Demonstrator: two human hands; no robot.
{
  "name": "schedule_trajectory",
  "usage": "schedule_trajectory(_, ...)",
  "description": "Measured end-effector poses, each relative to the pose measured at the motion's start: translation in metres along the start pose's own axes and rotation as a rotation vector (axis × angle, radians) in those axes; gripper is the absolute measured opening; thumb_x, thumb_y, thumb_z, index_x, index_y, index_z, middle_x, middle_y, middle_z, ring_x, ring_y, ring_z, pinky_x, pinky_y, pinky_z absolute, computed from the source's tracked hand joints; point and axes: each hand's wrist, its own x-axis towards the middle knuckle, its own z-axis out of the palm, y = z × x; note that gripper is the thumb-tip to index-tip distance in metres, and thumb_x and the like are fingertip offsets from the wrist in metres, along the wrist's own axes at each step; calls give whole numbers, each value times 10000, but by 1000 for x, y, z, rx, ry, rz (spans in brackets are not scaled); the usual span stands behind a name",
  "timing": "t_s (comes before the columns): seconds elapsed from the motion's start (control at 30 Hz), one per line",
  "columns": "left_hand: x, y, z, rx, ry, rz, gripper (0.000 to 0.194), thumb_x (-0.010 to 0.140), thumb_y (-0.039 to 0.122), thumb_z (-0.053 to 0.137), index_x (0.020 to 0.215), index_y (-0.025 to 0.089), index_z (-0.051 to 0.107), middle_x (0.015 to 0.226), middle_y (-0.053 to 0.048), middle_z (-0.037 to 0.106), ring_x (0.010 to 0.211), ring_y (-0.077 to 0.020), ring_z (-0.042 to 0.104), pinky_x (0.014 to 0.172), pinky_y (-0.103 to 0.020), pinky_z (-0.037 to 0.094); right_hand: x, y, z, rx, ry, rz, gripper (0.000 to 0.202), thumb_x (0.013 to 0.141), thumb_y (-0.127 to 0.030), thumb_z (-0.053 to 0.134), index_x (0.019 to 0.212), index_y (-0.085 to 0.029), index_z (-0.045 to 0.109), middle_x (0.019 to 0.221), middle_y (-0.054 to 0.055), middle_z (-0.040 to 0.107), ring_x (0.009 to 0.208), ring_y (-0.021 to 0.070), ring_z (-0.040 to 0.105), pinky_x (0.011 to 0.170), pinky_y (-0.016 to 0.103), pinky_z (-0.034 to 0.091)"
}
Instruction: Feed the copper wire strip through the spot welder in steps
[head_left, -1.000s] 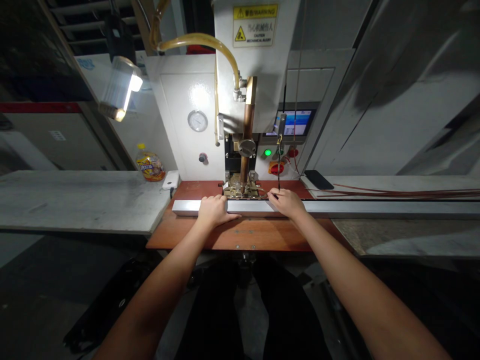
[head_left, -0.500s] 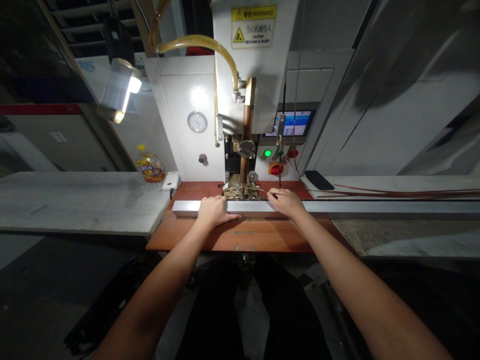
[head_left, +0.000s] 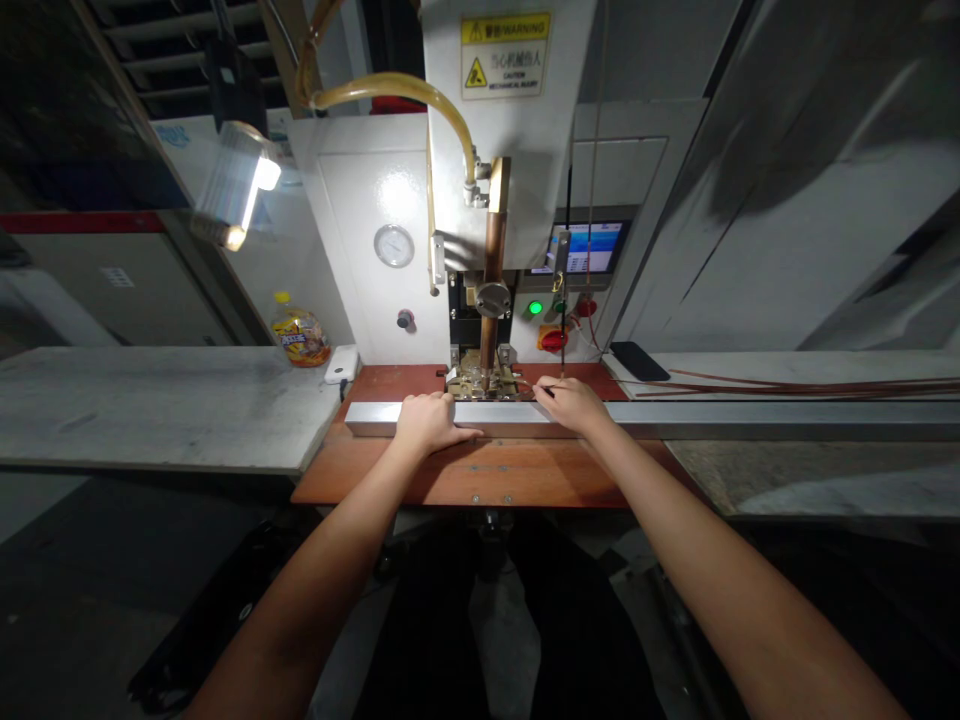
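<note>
My left hand (head_left: 426,424) grips a long silver metal bar (head_left: 675,418) near its left end, fingers over the top and thumb stretched along the front. Over the bar, my right hand (head_left: 574,405) pinches something thin and dark at its fingertips, too small to name. Just left of those fingertips is a small metal fixture (head_left: 471,376). The copper-coloured rod (head_left: 492,250) of a white machine (head_left: 364,190) comes down onto it. Where the rod tip meets the work is too small to make out.
A clear yellow hose (head_left: 397,88) feeds the machine. A lit lamp (head_left: 238,190) hangs at left. The left table holds a yellow-capped bottle (head_left: 300,335) and a white box (head_left: 342,364). A black phone-like slab (head_left: 639,361) and thin brown rods (head_left: 795,386) lie at right.
Both hands and the bar stay in place. The view has shifted very slightly.
</note>
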Motion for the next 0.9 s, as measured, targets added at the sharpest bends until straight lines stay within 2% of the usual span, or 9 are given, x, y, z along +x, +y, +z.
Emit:
schedule_trajectory(0.37,5,-1,1,-20,-23,-16,835,608,913,439,945,184,664,952,-149,712,916,-317,659,806,-395,433,3,-1,-2,-41,-17,-23,345,947,-347,368,899,-250,695,940,32,749,826,181,660,729,264,387)
schedule_trajectory(0.7,5,-1,0,-16,-20,-13,843,610,921,421,946,188,665,914,-145,712,891,-322,669,793,-396,442,7,6,-5,21,-22,-58,337,941,-350,365,883,-259,685,940,14,746,850,176,658,728,261,382)
schedule_trajectory(0.9,5,-1,0,-22,-16,-8,855,607,925,416,939,178,667,909,-152,710,889,-324,665,790,-401,437,10,-3,-6,68,-10,-19,355,944,-369,361,897,-261,696,890,15,748,847,176,656,717,252,389)
